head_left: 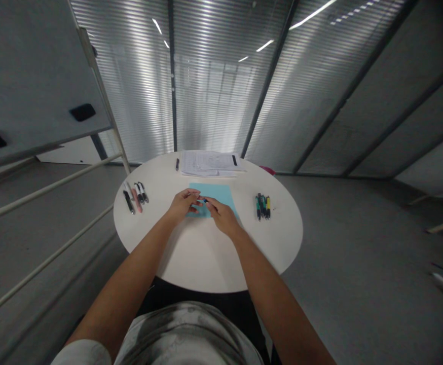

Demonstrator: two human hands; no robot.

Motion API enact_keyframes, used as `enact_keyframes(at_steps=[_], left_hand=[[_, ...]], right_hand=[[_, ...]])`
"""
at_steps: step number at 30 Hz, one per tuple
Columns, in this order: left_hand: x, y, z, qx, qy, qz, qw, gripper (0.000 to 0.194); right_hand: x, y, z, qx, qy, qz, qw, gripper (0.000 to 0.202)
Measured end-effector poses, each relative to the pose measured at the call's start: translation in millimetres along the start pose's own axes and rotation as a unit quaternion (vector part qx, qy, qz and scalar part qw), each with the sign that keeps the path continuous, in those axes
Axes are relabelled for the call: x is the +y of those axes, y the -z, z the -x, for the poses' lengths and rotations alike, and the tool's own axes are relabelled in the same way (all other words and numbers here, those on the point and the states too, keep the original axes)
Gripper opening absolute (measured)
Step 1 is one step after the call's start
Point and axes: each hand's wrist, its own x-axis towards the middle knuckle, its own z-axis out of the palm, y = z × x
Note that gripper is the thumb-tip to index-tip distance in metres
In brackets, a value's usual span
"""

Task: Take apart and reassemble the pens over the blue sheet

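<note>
Dark-blue piece (205, 201), small, mostly hidden, is pinched by the right hand (223, 217); the left hand (182, 204) half-curls, its hold unclear. White table (202, 258) spreads widely around both.

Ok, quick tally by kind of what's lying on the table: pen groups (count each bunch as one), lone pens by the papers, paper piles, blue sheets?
Pen groups: 2 (left group, right group)
Lone pen: 1
Paper pile: 1
Blue sheet: 1
Total: 5
</note>
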Motion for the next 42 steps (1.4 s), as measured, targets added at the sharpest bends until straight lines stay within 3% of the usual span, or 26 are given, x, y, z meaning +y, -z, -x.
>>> enact_keyframes(at_steps=[20,32,42], left_hand=[[2.3,-6.1,4.1,0.000,-0.009,-0.061,0.998,0.031],[2.5,-1.2,2.2,-0.024,0.030,0.007,0.999,0.038],[0.7,-3.2,5.7,-0.050,0.017,-0.100,0.994,0.033]], right_hand=[[6.6,-4.2,-1.7,0.013,-0.009,0.092,0.996,0.034],[8.0,-5.2,-2.5,0.017,0.000,0.028,0.999,0.034],[6.9,-4.9,-2.4,0.025,0.005,0.042,0.999,0.032]])
